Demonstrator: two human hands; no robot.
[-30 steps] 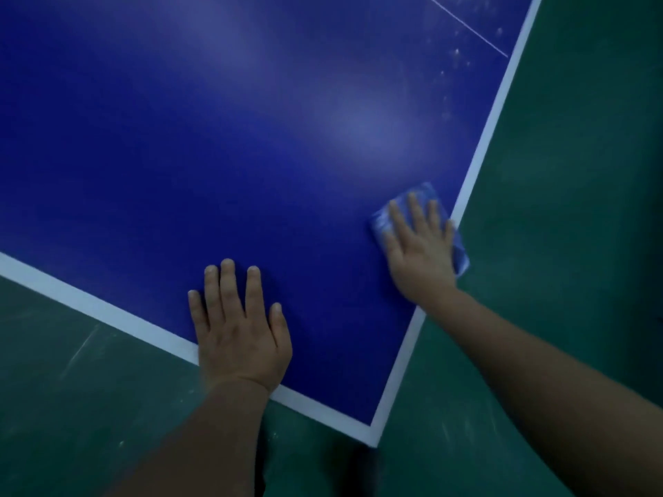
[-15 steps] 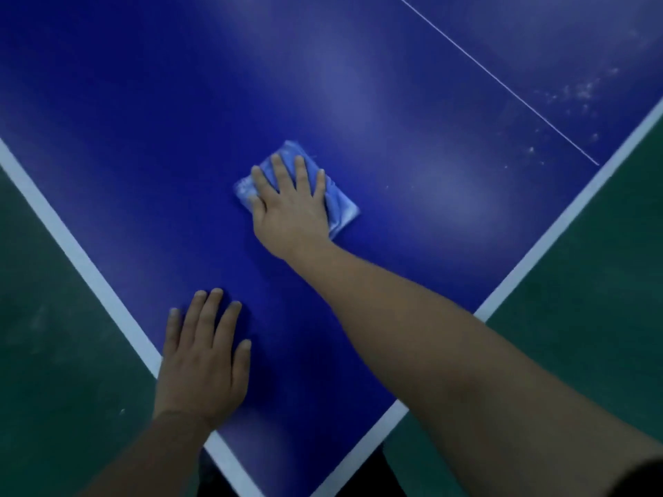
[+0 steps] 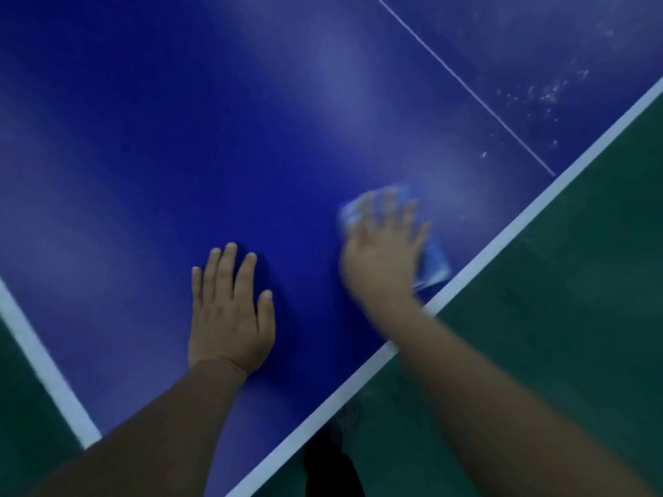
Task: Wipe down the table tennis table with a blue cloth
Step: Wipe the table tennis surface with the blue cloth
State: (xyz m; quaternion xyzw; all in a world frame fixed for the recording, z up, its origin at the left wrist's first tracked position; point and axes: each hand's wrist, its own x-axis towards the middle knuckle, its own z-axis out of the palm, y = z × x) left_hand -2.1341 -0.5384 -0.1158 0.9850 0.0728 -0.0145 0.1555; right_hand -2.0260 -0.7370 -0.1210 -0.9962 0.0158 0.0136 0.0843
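Left hand [image 3: 229,310] flat, fingers spread, on blue table [image 3: 150,145] near the corner. Right hand [image 3: 385,252], blurred, palm down with fingers splayed over blue cloth [image 3: 432,258], apparently pressing it, just beside the right white edge line [image 3: 502,231].

Left hand [image 3: 229,310] lay flat, palm down, on the bench [image 3: 143,138], fingers [image 3: 224,270] straight and close together, thumb set slightly apart toward the right; bare forearm ran back to the lower left of view. Right hand [image 3: 385,252] was also palm down, fingers spread and pressed onto the blue cloth [image 3: 432,260], not curled round it; outline smeared by motion blur. Right forearm, bare, reached in from the lower right, wrist crossing the bench's near edge, the two hands side by side but apart.
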